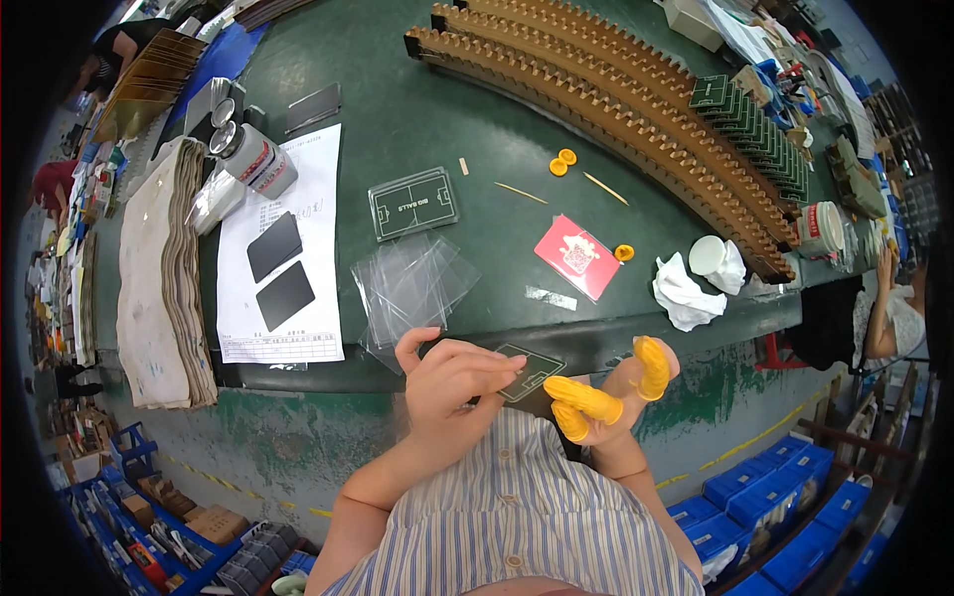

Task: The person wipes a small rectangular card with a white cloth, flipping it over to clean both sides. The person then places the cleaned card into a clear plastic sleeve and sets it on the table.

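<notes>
My left hand (452,382) pinches a dark green card (534,373) with white pitch lines, held just in front of the table edge. Yellow finger cots cover several fingers of my right hand (608,402). Its thumb stands apart from the others, and its fingertips reach the card's right edge; whether they touch it I cannot tell. Beyond my left hand lie loose clear plastic sleeves (412,288) and a stack of similar green cards (414,204). A red card with a white print (576,258) rests farther right, beside a loose yellow finger cot (624,252).
Slotted brown racks (596,99) span the far right, with green cards (750,134) standing in them. White wipes (686,293) and two wooden sticks (606,189) lie nearer. At left are dark cards (285,296) on a paper sheet (328,248), bottles (260,164) and a cloth stack (164,278).
</notes>
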A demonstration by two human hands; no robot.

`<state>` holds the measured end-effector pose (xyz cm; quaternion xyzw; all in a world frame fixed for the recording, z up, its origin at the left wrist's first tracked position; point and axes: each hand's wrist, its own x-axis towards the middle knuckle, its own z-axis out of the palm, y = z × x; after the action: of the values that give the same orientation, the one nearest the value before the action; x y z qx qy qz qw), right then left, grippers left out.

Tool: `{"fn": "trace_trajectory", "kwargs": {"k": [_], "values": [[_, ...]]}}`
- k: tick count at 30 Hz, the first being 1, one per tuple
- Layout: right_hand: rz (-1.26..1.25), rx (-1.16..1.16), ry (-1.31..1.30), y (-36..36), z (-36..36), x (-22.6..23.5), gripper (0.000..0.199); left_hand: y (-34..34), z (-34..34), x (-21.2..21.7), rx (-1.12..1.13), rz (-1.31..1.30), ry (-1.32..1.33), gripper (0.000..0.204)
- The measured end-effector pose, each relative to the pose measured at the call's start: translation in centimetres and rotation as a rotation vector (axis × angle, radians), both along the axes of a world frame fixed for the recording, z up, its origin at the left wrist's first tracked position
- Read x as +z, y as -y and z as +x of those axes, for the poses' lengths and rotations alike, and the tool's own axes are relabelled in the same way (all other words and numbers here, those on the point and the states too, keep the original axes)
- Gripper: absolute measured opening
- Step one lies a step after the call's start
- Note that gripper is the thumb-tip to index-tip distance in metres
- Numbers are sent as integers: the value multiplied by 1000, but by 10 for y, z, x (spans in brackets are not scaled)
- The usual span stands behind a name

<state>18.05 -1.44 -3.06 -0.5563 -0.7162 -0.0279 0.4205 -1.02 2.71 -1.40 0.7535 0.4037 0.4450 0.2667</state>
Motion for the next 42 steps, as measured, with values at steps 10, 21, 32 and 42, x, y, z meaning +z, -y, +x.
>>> {"fn": "trace_trajectory", "kwargs": {"k": [10,21,32,42], "values": [[72,-26,-39,-2,-3,-6,25,-1,0,1,15,-21,1,23],[-232,-249,187,-69,32,10,45,-2,-3,-1,47,-34,23,20],[-327,-210,278,-82,27,-2,40,-12,-7,-10,74,-33,104,28],[-276,-234,192,-83,26,-3,34,-16,-10,-13,67,-36,110,31]]}}
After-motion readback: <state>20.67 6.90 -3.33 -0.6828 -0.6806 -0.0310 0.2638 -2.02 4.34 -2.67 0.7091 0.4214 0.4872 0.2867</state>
